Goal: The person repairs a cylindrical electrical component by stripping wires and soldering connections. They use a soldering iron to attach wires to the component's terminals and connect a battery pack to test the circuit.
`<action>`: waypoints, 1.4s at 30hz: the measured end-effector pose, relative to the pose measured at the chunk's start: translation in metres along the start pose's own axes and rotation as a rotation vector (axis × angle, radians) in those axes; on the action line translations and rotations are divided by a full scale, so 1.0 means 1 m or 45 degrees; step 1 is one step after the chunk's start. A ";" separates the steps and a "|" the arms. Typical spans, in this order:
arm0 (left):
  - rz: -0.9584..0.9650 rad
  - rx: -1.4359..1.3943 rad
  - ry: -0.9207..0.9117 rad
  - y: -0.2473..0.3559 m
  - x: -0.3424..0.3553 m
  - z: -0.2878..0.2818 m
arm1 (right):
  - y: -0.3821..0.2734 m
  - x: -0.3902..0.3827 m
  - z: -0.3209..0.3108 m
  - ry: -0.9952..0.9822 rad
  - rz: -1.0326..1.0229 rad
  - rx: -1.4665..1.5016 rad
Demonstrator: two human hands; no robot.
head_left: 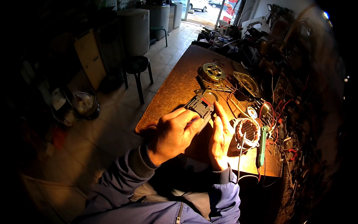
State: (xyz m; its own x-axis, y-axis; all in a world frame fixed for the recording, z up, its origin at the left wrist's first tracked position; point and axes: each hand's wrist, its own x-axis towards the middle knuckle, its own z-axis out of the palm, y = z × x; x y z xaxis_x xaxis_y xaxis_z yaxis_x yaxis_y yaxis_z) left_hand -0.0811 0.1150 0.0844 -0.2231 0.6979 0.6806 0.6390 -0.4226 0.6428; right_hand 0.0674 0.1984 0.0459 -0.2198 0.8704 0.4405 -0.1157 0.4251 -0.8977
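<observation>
L hand [173,136] grips blk plastic block [200,107] over bench [169,91], R hand [220,140] flat w/ fingers straight at its edge, prob to steady it

Left fingers [186,116] hold 1 black device [200,106] above a table [171,87].

Dim room with pale tiled floor [163,56], black stool [137,64], brown table [175,80] under warm light, bright doorway [202,16].

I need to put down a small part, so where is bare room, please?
Bare: the wooden table, from its left edge toward the gold disc, beyond the left hand. Crowded: its right side, with copper ring, green tool, tangled wires.
</observation>
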 end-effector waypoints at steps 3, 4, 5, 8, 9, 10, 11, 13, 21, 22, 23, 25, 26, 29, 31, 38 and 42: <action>-0.080 -0.031 0.026 0.003 -0.006 -0.005 | -0.003 0.001 -0.001 -0.008 -0.047 -0.076; -0.029 -0.023 0.102 0.001 -0.008 -0.003 | 0.001 0.001 0.000 0.012 -0.042 -0.077; 0.022 -0.016 0.177 0.001 -0.009 -0.003 | 0.003 0.001 0.000 0.016 -0.039 -0.074; -0.225 -0.336 0.153 0.000 -0.015 -0.014 | 0.006 0.001 0.001 0.013 -0.043 -0.055; -0.390 -0.608 0.153 0.001 -0.017 -0.016 | 0.009 0.001 0.001 0.012 -0.058 -0.048; -0.379 -0.634 0.149 -0.003 -0.017 -0.020 | 0.010 0.001 0.001 0.009 -0.073 -0.040; -0.366 -0.690 0.168 -0.008 -0.018 -0.024 | 0.010 0.001 0.000 0.008 -0.085 -0.045; -0.401 -0.848 0.200 -0.011 -0.015 -0.029 | 0.008 0.001 -0.002 0.006 -0.115 -0.065; -0.381 -0.561 0.207 -0.010 -0.014 -0.034 | 0.011 0.001 0.002 0.032 -0.100 -0.002; -0.395 -0.460 0.181 -0.004 -0.012 -0.037 | 0.012 0.000 0.001 0.038 -0.124 -0.029; -0.408 -0.359 0.153 -0.003 -0.008 -0.039 | 0.013 0.001 0.000 0.043 -0.148 -0.057; -0.277 -0.118 0.158 -0.006 -0.002 -0.046 | 0.012 0.004 -0.001 0.012 -0.148 -0.100; -0.288 -0.061 0.121 -0.004 -0.001 -0.048 | 0.012 0.002 -0.002 0.017 -0.124 -0.087; -0.282 0.021 0.026 -0.003 0.006 -0.059 | 0.017 0.003 -0.002 0.018 -0.112 -0.024; -0.274 -0.022 -0.045 -0.006 0.007 -0.062 | 0.020 0.003 -0.004 0.017 -0.138 -0.031; -0.177 -0.180 -0.138 -0.010 0.007 -0.061 | 0.025 0.006 -0.001 0.063 -0.169 -0.062; -0.168 -0.179 -0.130 -0.013 0.009 -0.060 | 0.019 0.006 -0.001 0.050 -0.164 -0.047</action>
State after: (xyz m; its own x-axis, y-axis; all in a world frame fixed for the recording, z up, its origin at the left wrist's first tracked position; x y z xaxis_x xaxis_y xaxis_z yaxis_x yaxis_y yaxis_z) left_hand -0.1359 0.0920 0.1029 -0.2179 0.8043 0.5528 0.4989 -0.3950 0.7714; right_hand 0.0650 0.2117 0.0313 -0.1677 0.8168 0.5520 -0.1045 0.5420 -0.8338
